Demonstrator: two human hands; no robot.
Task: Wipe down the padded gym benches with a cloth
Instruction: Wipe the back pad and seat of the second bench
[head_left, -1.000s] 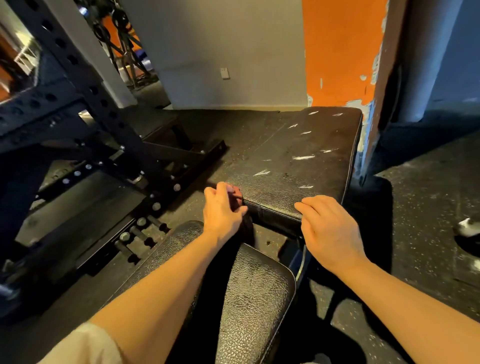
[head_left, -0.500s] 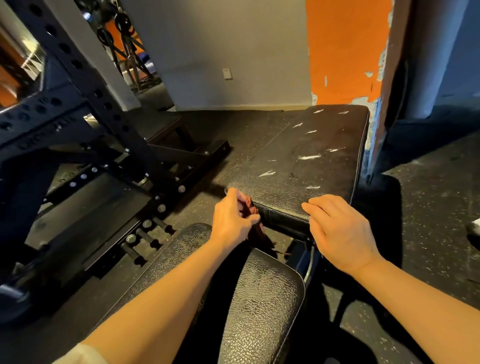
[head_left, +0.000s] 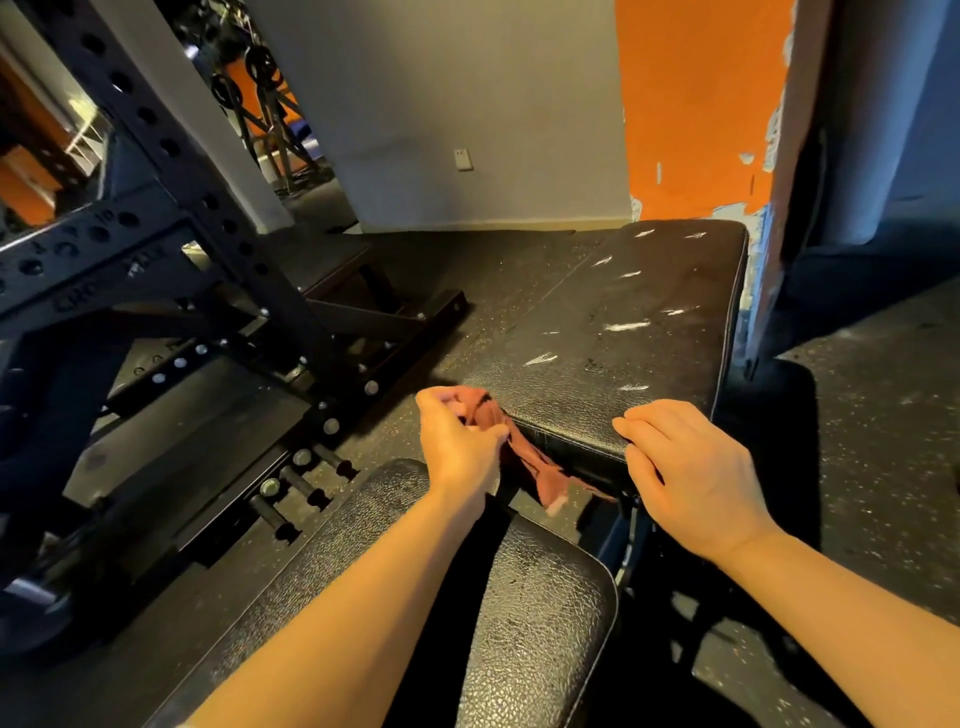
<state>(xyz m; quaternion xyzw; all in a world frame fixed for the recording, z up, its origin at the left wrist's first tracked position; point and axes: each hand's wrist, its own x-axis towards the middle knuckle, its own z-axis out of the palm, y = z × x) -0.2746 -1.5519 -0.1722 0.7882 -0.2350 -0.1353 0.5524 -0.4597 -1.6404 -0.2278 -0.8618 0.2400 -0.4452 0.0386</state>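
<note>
Speckled black rubber flooring (head_left: 872, 415) carries a padded bench whose long back pad (head_left: 613, 332), scuffed with white marks, runs toward a grey wall (head_left: 467, 104) and a peeling orange panel (head_left: 696, 104). Left hand (head_left: 457, 447) grips a bunched reddish cloth (head_left: 524, 457) at the pad's near left corner, its tail hanging into the gap before the seat pad (head_left: 535, 613). Right hand (head_left: 691, 473) rests on the pad's near edge, fingers curled over it. Left of the bench stands a perforated black rack (head_left: 156, 249) with weight pegs (head_left: 291, 493).
</note>
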